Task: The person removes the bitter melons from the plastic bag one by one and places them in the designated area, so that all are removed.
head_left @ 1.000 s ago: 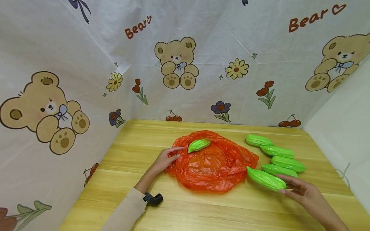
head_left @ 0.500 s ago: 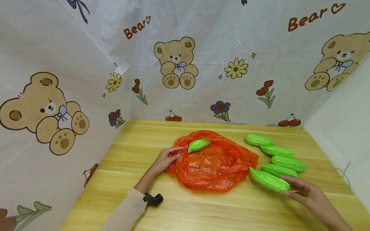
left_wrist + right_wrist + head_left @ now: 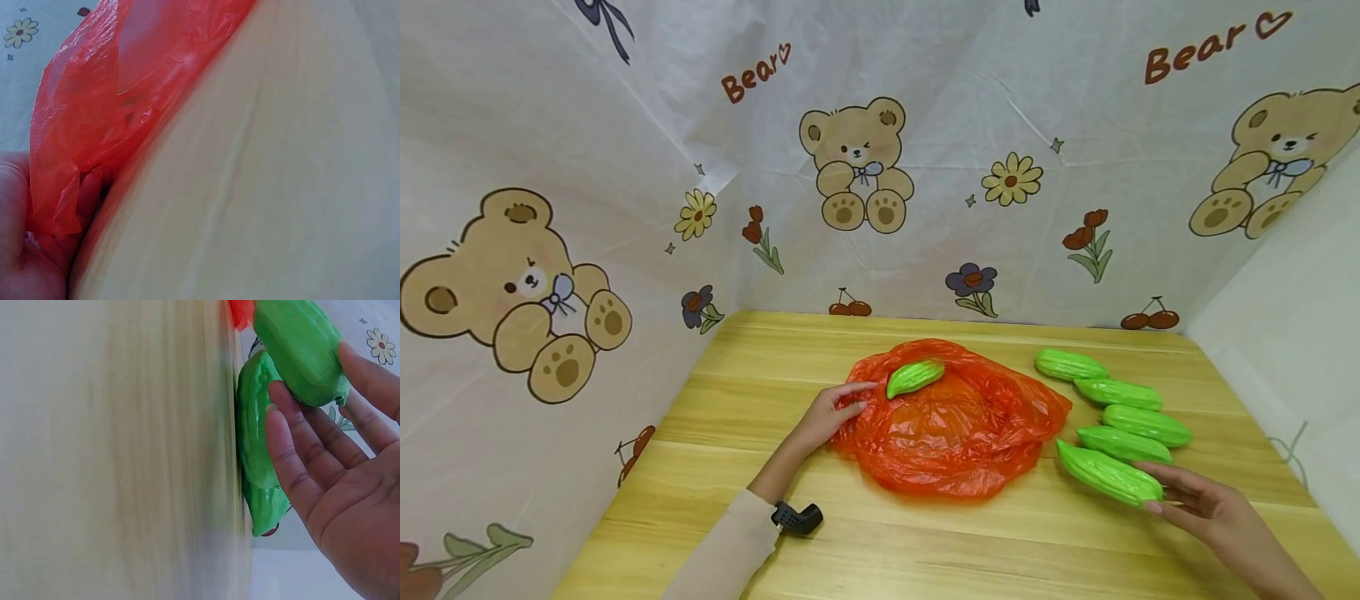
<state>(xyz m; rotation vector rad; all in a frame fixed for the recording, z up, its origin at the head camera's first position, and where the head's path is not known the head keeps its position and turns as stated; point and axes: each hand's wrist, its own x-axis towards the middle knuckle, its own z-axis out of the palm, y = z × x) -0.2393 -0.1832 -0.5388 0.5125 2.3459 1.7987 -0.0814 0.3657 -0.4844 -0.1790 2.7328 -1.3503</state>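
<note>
A crumpled red plastic bag (image 3: 940, 425) lies spread on the table, with one green bitter melon (image 3: 916, 377) in its far left part. My left hand (image 3: 825, 417) holds the bag's left rim; in the left wrist view, the red film passes between the thumb and fingers (image 3: 89, 197). At the right, my right hand (image 3: 1217, 517) grips another bitter melon (image 3: 1108, 475) by its near end, between thumb and fingers. Its pointed tip faces the bag, a short gap away. In the right wrist view, this held melon (image 3: 303, 350) is tilted, with a small stem stub showing.
Several more bitter melons (image 3: 1146, 425) lie in a slanting row right of the bag, just beyond the held one. The wooden table (image 3: 880, 550) meets a bear-print cloth wall (image 3: 925, 275) at the back. A thin cord (image 3: 1292, 454) hangs on the right wall.
My right hand has moved slightly right and toward me with its bitter melon, widening the gap from the bag. The left hand and the bag have stayed in place.
</note>
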